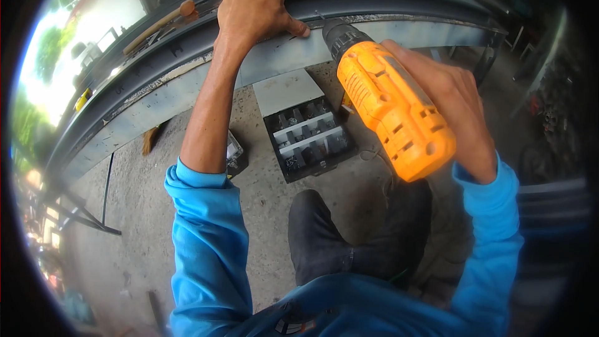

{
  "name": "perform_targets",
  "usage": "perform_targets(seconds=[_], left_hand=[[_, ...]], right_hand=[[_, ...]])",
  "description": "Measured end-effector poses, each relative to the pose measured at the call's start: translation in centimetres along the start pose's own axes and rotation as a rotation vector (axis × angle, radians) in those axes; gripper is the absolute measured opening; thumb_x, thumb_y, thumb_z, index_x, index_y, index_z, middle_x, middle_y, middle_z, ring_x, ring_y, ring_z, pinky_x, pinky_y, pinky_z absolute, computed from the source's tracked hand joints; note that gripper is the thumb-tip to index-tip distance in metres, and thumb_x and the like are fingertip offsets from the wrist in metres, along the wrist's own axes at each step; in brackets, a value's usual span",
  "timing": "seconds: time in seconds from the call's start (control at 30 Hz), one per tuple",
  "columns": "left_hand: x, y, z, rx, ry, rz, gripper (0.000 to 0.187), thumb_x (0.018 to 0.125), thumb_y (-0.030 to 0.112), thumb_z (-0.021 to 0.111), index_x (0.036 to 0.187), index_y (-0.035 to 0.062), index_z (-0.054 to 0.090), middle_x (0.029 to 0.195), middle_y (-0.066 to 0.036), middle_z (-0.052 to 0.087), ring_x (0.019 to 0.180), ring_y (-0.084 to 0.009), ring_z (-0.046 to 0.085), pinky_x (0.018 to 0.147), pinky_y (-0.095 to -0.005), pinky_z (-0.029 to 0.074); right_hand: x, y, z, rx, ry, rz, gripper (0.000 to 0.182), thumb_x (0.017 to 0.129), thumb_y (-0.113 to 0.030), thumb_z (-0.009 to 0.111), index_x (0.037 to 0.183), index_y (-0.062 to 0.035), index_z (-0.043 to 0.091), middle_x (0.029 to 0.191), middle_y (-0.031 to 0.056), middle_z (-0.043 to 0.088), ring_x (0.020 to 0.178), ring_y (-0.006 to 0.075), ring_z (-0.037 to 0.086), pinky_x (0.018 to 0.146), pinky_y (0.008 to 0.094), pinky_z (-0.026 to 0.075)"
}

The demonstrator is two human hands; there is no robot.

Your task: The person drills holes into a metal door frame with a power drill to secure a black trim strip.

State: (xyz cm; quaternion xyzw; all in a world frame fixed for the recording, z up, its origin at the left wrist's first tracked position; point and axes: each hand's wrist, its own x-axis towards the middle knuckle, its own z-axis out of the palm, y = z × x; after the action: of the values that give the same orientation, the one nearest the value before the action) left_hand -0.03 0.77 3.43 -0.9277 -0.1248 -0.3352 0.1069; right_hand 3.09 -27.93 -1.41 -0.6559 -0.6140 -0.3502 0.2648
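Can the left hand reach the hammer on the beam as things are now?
Probably yes: the left hand rests on the same metal beam, and the hammer lies farther left along it with nothing visible between them.

Left arm reaches straight up and forward, blue sleeve pushed back to the elbow, forearm bare. Left hand (pixel 256 9) sits knuckles-up at the top, fingers curled over and away, thumb stretched out to the right and pressing flat. Right arm comes in from the right, sleeve down to the wrist, elbow bent. Right hand (pixel 452 109) is wrapped in a firm closed grip, back of the hand facing the camera, wrist cocked inward toward the left thumb.
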Motion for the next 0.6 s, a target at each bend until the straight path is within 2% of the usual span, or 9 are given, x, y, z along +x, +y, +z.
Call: perform_targets(seconds=[0.2, 0.43, 0.57, 0.6], left_hand=[[0.10, 0.13, -0.22, 0.001, -0.009, -0.003, 0.066, 0.045, 0.058, 0.090, 0.082, 0.0077, 0.070, 0.076, -0.011, 0.071, 0.078, -0.0307, 0.072, 0.072, -0.0420, 0.056], [0.13, 0.07, -0.16, 0.018, -0.022, -0.006, 0.066, 0.045, 0.059, 0.090, 0.083, 0.0082, 0.071, 0.078, -0.011, 0.072, 0.079, -0.0304, 0.072, 0.073, -0.0423, 0.056], [0.11, 0.08, -0.08, 0.024, -0.006, 0.001, 0.067, 0.045, 0.059, 0.089, 0.084, 0.0083, 0.071, 0.077, -0.010, 0.072, 0.079, -0.0299, 0.072, 0.073, -0.0421, 0.056], [0.08, 0.12, -0.14, 0.030, 0.009, 0.014, 0.069, 0.045, 0.062, 0.089, 0.084, 0.0074, 0.070, 0.072, -0.010, 0.070, 0.074, -0.0268, 0.071, 0.071, -0.0399, 0.055]], right_hand=[[0.05, -0.33, 0.04, -0.013, -0.082, 0.098, 0.068, 0.070, -0.017, 0.082, 0.131, 0.0012, 0.057, 0.115, 0.0219, 0.068, 0.099, 0.0349, 0.069, 0.086, 0.0389, 0.055], [-0.45, 0.39, 0.37, 0.002, -0.051, 0.103, 0.065, 0.073, -0.019, 0.081, 0.130, 0.0010, 0.058, 0.115, 0.0214, 0.068, 0.100, 0.0344, 0.069, 0.088, 0.0385, 0.054], [-0.18, -0.17, 0.20, -0.017, -0.062, 0.089, 0.066, 0.071, -0.016, 0.080, 0.131, 0.0011, 0.057, 0.111, 0.0201, 0.069, 0.096, 0.0347, 0.069, 0.083, 0.0401, 0.054], [-0.05, -0.26, 0.17, -0.019, -0.061, 0.079, 0.066, 0.070, -0.014, 0.079, 0.131, 0.0011, 0.057, 0.109, 0.0194, 0.069, 0.094, 0.0348, 0.069, 0.080, 0.0408, 0.054]])
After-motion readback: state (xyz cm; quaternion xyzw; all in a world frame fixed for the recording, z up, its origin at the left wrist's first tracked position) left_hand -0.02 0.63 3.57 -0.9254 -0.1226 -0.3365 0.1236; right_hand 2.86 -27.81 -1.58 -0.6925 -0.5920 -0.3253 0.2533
